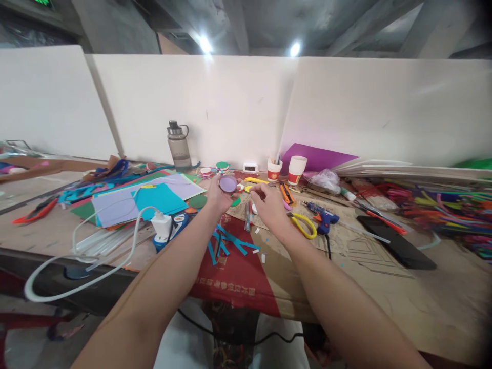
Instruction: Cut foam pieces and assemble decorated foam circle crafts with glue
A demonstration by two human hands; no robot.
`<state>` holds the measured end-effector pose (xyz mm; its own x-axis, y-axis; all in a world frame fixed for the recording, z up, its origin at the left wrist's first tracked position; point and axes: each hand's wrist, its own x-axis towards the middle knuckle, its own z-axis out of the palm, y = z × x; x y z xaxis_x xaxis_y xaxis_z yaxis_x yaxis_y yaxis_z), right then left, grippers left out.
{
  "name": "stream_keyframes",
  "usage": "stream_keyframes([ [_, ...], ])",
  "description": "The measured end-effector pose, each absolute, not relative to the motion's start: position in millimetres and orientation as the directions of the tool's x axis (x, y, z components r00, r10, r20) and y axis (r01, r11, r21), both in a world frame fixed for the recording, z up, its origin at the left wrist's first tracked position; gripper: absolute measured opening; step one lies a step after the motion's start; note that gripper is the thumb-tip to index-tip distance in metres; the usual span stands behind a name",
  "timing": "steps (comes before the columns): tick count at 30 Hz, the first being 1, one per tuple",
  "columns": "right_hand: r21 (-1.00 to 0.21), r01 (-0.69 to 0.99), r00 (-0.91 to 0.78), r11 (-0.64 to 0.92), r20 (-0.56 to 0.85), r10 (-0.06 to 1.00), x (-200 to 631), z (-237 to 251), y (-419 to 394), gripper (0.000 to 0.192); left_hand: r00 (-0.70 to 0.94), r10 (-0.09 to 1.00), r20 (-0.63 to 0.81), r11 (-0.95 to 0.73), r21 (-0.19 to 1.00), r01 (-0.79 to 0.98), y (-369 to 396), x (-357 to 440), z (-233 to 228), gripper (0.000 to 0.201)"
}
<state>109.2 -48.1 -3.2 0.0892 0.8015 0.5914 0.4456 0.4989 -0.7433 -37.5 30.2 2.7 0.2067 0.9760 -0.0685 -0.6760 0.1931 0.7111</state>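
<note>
My left hand [218, 197] holds up a small round purple piece [228, 183], a paper-covered disc or lid, above the table's middle. My right hand [269, 205] hovers just to the right of it with thumb and fingers pinched together; whether something tiny sits between them I cannot tell. Below my hands lie several teal paper strips [226, 242] on a red sheet [234, 266]. Yellow-handled scissors [303, 225] and a blue glue gun [325, 219] rest right of my right hand.
Stacked coloured sheets [149, 202] and a white charger with cable [161, 225] lie at left. A grey water bottle [179, 146] and two paper cups [296, 169] stand by the white partition. A black phone [395, 242] and a pile of coloured sticks [449, 212] lie at right.
</note>
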Motion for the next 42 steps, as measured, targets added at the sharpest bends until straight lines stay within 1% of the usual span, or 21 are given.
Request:
stream_keyframes([
  [2, -0.722, 0.488, 0.098, 0.491, 0.604, 0.791, 109.2, -4.2, -47.7, 0.013, 0.238, 0.968, -0.081, 0.226, 0.697, -0.68, 27.9, -36.6, 3.8, 0.029],
  [5, -0.794, 0.488, 0.2, 0.361, 0.505, 0.84, 116.3, -2.9, -42.1, 0.012, 0.241, 0.964, -0.113, 0.251, 0.683, -0.686, 27.1, -36.9, 5.4, 0.029],
  [7, -0.769, 0.56, 0.202, 0.308, 0.488, 0.849, 125.6, 2.6, -39.9, 0.013, 0.24, 0.964, -0.118, 0.257, 0.662, -0.704, 28.1, -37.6, 5.8, 0.029],
  [9, -0.677, 0.684, 0.126, 0.272, 0.477, 0.87, 137.6, 11.8, -42.7, 0.016, 0.231, 0.967, -0.108, 0.246, 0.634, -0.733, 29.4, -38.3, 5.7, 0.028],
  [11, -0.516, 0.833, 0.038, 0.198, 0.411, 0.911, 150.3, 21.6, -50.3, 0.015, 0.221, 0.968, -0.12, 0.247, 0.616, -0.748, 30.5, -38.6, 5.1, 0.027],
  [12, -0.413, 0.899, 0.005, 0.148, 0.347, 0.938, 156.3, 25.3, -55.4, 0.017, 0.218, 0.967, -0.132, 0.253, 0.614, -0.748, 30.8, -38.4, 4.7, 0.025],
  [14, -0.184, 0.983, 0.009, 0.02, 0.154, 0.988, 166.1, 27.3, -66.5, 0.023, 0.212, 0.966, -0.15, 0.259, 0.614, -0.745, 31.1, -37.4, 4.0, 0.022],
  [16, -0.121, 0.992, 0.044, -0.037, 0.058, 0.997, 171.4, 20.8, -76.0, 0.022, 0.209, 0.968, -0.14, 0.25, 0.617, -0.746, 31.3, -35.8, 3.1, 0.02],
  [18, -0.09, 0.992, 0.089, -0.089, -0.008, 0.996, 172.1, 7.8, -81.4, 0.029, 0.212, 0.971, -0.107, 0.232, 0.62, -0.749, 31.9, -34.2, 1.9, 0.018],
  [20, -0.076, 0.99, 0.121, -0.123, -0.025, 0.992, 170.3, -6.4, -81.8, 0.034, 0.232, 0.97, -0.066, 0.222, 0.625, -0.749, 33.1, -33.4, 0.6, 0.017],
  [23, -0.101, 0.981, 0.165, -0.165, 0.001, 0.986, 169.0, -20.4, -76.4, 0.037, 0.279, 0.96, -0.016, 0.228, 0.622, -0.749, 35.1, -34.3, -1.7, 0.018],
  [26, -0.183, 0.967, 0.191, -0.178, 0.057, 0.98, 171.0, -22.2, -70.8, 0.041, 0.301, 0.953, 0.013, 0.231, 0.61, -0.758, 36.2, -36.6, -3.8, 0.019],
  [28, -0.246, 0.958, 0.181, -0.146, 0.123, 0.976, 171.0, -18.7, -69.5, 0.043, 0.289, 0.957, 0.022, 0.215, 0.615, -0.759, 36.1, -37.5, -4.9, 0.019],
  [30, -0.399, 0.916, 0.138, -0.042, 0.213, 0.967, 167.3, -13.7, -70.1, 0.044, 0.26, 0.965, 0.034, 0.18, 0.636, -0.75, 35.4, -37.2, -5.8, 0.019],
  [31, -0.533, 0.844, 0.112, 0.058, 0.281, 0.953, 163.9, -11.3, -71.1, 0.043, 0.249, 0.968, 0.043, 0.162, 0.653, -0.74, 34.8, -36.6, -6.2, 0.019],
  [32, -0.675, 0.715, 0.066, 0.18, 0.322, 0.945, 160.0, -9.1, -72.3, 0.045, 0.243, 0.969, 0.053, 0.146, 0.671, -0.727, 34.2, -35.8, -6.7, 0.019],
  [33, -0.763, 0.59, 0.033, 0.264, 0.35, 0.936, 155.7, -7.5, -73.7, 0.045, 0.243, 0.968, 0.062, 0.134, 0.692, -0.709, 33.5, -34.9, -7.1, 0.02],
  [34, -0.806, 0.496, -0.024, 0.323, 0.359, 0.933, 151.7, -6.4, -75.2, 0.044, 0.25, 0.966, 0.07, 0.127, 0.714, -0.688, 32.7, -33.9, -7.6, 0.022],
  [36, -0.84, 0.378, -0.128, 0.389, 0.369, 0.921, 145.9, -6.5, -77.9, 0.043, 0.278, 0.958, 0.076, 0.124, 0.762, -0.636, 31.3, -31.7, -8.8, 0.026],
  [38, -0.857, 0.315, -0.158, 0.409, 0.378, 0.912, 144.5, -9.2, -79.8, 0.042, 0.312, 0.948, 0.065, 0.134, 0.807, -0.575, 30.2, -29.4, -10.4, 0.031],
  [42, -0.826, 0.397, -0.184, 0.399, 0.354, 0.917, 149.3, -14.4, -82.3, 0.045, 0.349, 0.937, -0.001, 0.18, 0.859, -0.479, 29.9, -24.6, -14.6, 0.049],
])
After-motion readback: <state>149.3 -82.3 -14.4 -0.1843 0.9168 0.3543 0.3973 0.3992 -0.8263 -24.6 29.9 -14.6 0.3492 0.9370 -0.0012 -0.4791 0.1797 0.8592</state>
